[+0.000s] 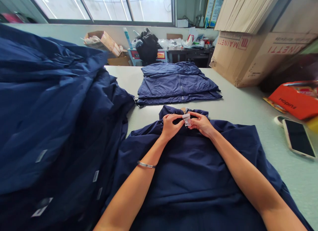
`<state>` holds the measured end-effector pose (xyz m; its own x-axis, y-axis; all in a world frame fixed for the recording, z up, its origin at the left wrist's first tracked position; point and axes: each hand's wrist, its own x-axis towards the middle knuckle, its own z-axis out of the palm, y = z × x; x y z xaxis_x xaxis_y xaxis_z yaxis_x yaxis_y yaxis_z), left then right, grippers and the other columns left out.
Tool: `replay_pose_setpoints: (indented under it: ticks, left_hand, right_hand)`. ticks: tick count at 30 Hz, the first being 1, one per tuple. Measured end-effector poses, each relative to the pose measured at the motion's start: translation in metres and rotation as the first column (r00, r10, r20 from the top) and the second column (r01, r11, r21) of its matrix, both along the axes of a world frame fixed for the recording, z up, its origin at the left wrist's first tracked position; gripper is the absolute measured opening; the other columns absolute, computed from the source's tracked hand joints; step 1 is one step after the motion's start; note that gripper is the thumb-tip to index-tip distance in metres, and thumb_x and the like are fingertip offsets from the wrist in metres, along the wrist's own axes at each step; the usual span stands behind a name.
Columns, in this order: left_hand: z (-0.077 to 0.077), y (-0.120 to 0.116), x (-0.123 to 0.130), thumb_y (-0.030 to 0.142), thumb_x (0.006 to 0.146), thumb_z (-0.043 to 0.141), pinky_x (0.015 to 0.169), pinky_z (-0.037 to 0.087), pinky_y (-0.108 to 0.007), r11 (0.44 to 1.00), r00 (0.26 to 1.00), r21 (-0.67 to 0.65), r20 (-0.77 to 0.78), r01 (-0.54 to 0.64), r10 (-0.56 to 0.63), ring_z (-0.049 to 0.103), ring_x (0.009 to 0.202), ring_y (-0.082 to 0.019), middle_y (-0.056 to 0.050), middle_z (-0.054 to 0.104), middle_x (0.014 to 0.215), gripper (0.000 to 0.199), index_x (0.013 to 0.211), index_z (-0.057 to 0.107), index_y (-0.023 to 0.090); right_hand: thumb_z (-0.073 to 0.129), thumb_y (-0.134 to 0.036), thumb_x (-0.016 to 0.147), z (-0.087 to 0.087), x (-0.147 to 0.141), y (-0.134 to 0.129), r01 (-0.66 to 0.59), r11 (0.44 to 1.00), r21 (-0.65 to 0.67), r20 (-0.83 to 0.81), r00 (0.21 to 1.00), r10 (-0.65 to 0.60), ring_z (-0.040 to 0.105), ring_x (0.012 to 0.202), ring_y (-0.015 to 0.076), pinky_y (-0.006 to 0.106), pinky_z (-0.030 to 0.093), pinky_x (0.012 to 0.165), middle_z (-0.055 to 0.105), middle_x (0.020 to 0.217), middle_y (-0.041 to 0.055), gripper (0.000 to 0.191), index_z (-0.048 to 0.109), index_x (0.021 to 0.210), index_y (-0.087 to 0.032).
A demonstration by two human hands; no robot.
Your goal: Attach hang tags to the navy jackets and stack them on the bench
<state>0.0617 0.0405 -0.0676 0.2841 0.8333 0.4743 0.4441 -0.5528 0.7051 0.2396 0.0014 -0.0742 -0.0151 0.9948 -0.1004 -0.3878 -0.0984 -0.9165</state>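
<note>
A dark navy garment of thin, smooth fabric (188, 178) lies spread on a pale green-grey table (245, 107), directly in front of the person, its gathered collar end farthest away. At that collar end is a small white rectangular fabric label (186, 119) with dark print too small to read. The left hand (172, 125) has its thumb and forefinger closed together at the label's left edge, the other fingers curled. The right hand (199, 123) pinches the label's right edge between thumb and fingertips. Both forearms reach over the garment, the left one wearing a thin bracelet with a silvery plate (147, 164). A small tan tag (183, 110) shows at the garment's collar, just behind the label.

Left of the garment rises a large, rumpled heap of navy fabric (49, 102) with several small white labels on it. Beyond the garment's collar end lies a flat, layered stack of folded blue fabric (171, 83). To the garment's right are a pale-edged smartphone with a dark screen (299, 139) and a bright orange packet (293, 100); farther off on that side stands a brown cardboard carton with red lettering (248, 59).
</note>
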Motion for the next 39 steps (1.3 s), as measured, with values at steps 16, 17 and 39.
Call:
replay_pose_setpoints:
  ticks: [16,17,39]
  left_hand:
    - [-0.003,0.007,0.002,0.032,0.081,0.069,0.091,0.048,-0.037,0.994,0.991,-0.111,0.132,-0.017,0.032,0.070,0.081,-0.021,-0.003,0.078,0.084,0.013,0.077,0.078,0.023]
    - [-0.004,0.008,0.002,0.035,0.081,0.068,0.087,0.050,-0.035,0.989,0.986,-0.150,0.162,-0.005,0.029,0.070,0.080,-0.021,-0.003,0.078,0.083,0.017,0.078,0.078,0.022]
    - [-0.005,0.012,0.002,0.042,0.077,0.069,0.075,0.052,-0.030,0.943,0.959,-0.328,0.281,0.052,0.044,0.070,0.075,-0.021,-0.003,0.077,0.079,0.025,0.076,0.078,0.019]
  right_hand:
    - [0.093,-0.026,0.055,0.000,0.001,-0.001,-0.041,0.999,0.014,0.045,0.998,0.040,0.068,0.055,0.0131,0.025,0.060,0.057,0.074,0.071,-0.0004,0.072,0.066,0.120,-0.017]
    - [0.093,-0.026,0.054,-0.001,0.001,-0.001,-0.054,0.998,0.021,0.052,0.997,0.053,0.068,0.056,0.0131,0.025,0.060,0.058,0.074,0.071,-0.0008,0.073,0.066,0.121,-0.018]
    - [0.091,-0.024,0.054,0.000,0.002,-0.002,-0.074,0.997,0.027,0.045,0.996,0.073,0.068,0.056,0.0138,0.026,0.059,0.058,0.074,0.069,-0.0017,0.071,0.067,0.120,-0.018]
